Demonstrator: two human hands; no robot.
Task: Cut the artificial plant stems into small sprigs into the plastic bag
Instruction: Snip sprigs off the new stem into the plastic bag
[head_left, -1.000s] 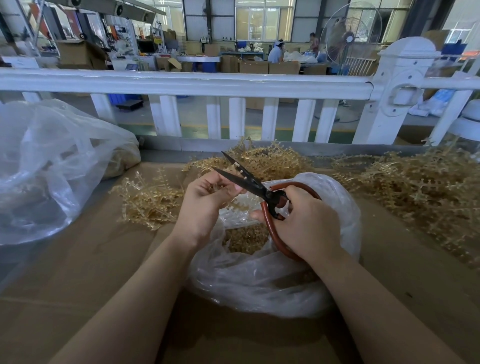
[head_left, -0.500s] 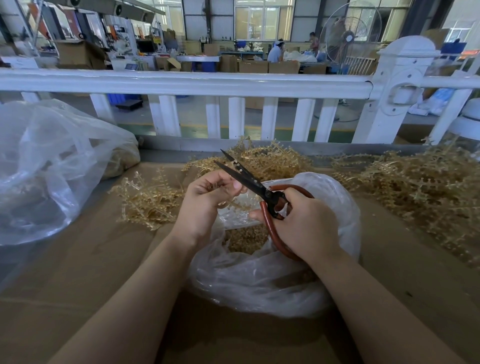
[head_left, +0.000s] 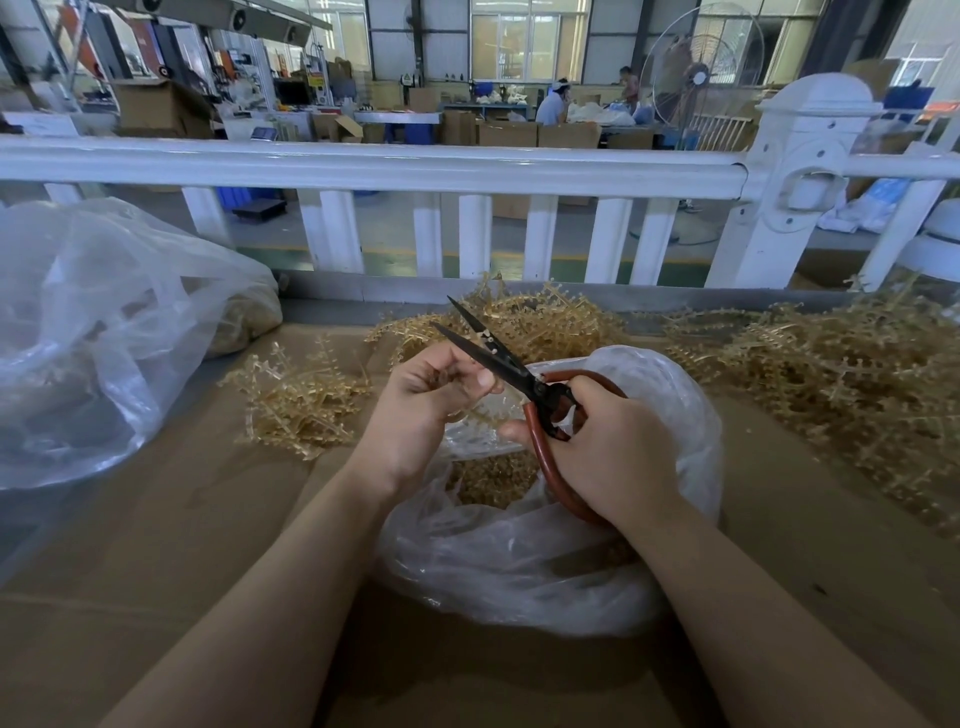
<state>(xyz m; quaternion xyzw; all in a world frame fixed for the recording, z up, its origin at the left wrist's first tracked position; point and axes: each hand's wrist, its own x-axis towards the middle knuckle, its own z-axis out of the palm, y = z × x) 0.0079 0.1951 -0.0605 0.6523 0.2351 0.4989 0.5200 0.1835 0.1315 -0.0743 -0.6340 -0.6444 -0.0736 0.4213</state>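
Tan plastic stem (head_left: 470, 410) is pinched in the left hand (head_left: 426, 395) above the plastic bag (head_left: 675, 415), while the right hand (head_left: 602, 447) grips the scissors (head_left: 498, 358). Since a second ago the blades have narrowed, so another cut seems close. Three stem piles lie on the worktop (head_left: 156, 545); two bags, one pair of scissors.

The scissors (head_left: 511, 371) have black blades and reddish-brown loop handles. The artificial plant stems (head_left: 831, 379) are pale golden tan, as are the cut sprigs (head_left: 493, 478) inside the clear, whitish plastic bag (head_left: 519, 561). The tabletop (head_left: 182, 519) is plain cardboard brown. The railing (head_left: 363, 163) behind is glossy white. A second bag (head_left: 93, 338) is translucent grey-white.
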